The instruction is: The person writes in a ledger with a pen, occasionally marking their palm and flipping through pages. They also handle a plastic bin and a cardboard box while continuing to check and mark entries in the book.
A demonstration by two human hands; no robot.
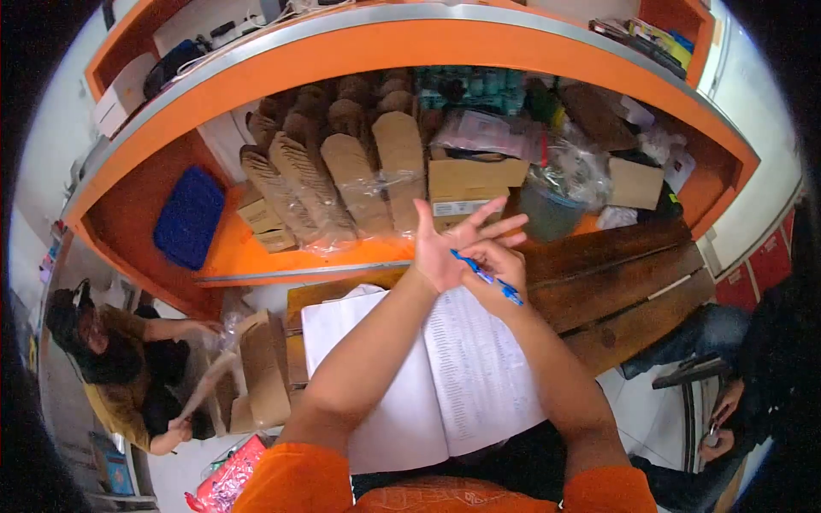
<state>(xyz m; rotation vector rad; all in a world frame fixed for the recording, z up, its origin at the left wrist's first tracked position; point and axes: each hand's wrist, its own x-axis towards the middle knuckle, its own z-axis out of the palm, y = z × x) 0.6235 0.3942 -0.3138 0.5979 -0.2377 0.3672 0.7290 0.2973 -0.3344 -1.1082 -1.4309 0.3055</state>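
My left hand [445, 252] is raised over the notebook, palm up, with thumb and fingers spread. My right hand [499, 259] grips a blue pen [510, 291], whose upper end points toward my left palm and overlaps it in this view. Below my forearms lies an open notebook [376, 376]. Its left page looks blank, while rows of handwriting and a column of small marks fill the right page.
The notebook rests against a dark wooden bench [611, 291]. Behind it, an orange shelf [359, 256] holds stacked brown cardboard pieces [346, 171], a carton [475, 179] and plastic bags. At left a person handles a cardboard box [261, 368]; another person sits at right.
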